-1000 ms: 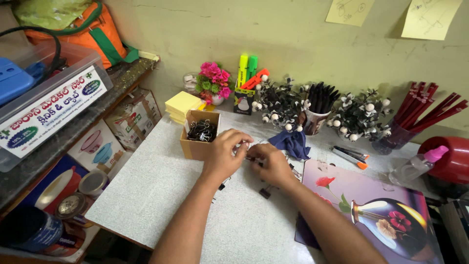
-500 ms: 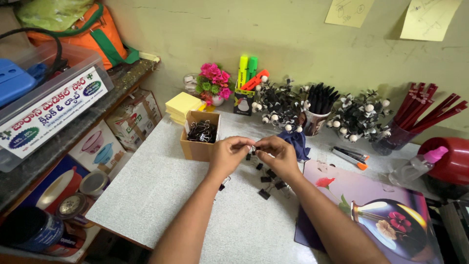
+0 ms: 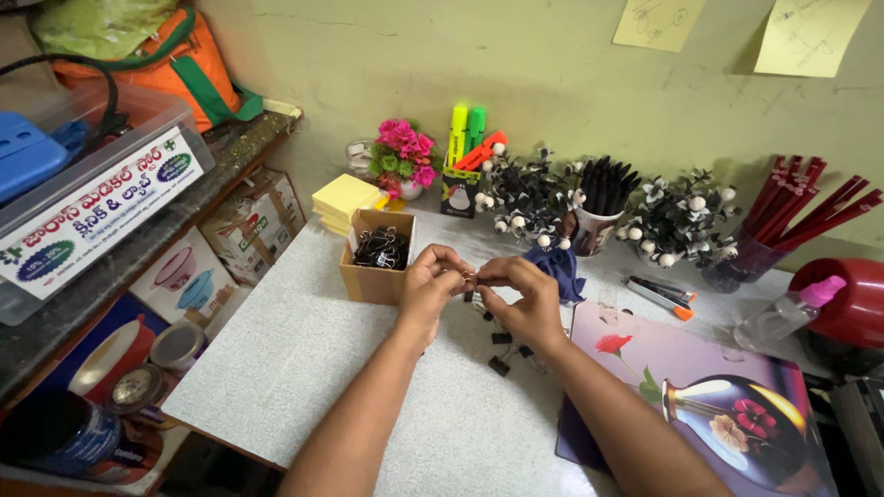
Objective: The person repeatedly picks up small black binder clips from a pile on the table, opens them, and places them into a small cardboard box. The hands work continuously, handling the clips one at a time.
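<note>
Over the grey table (image 3: 304, 368), beside the cardboard box (image 3: 373, 276) of black clips, the left hand (image 3: 431, 287) and right hand (image 3: 520, 299) meet fingertip to fingertip, both pinching one small binder clip (image 3: 470, 277) between them; loose clips (image 3: 502, 350) lie just below.

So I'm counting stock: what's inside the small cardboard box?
Black binder clips heaped in the cardboard box; its walls hide how deep the pile goes.
</note>
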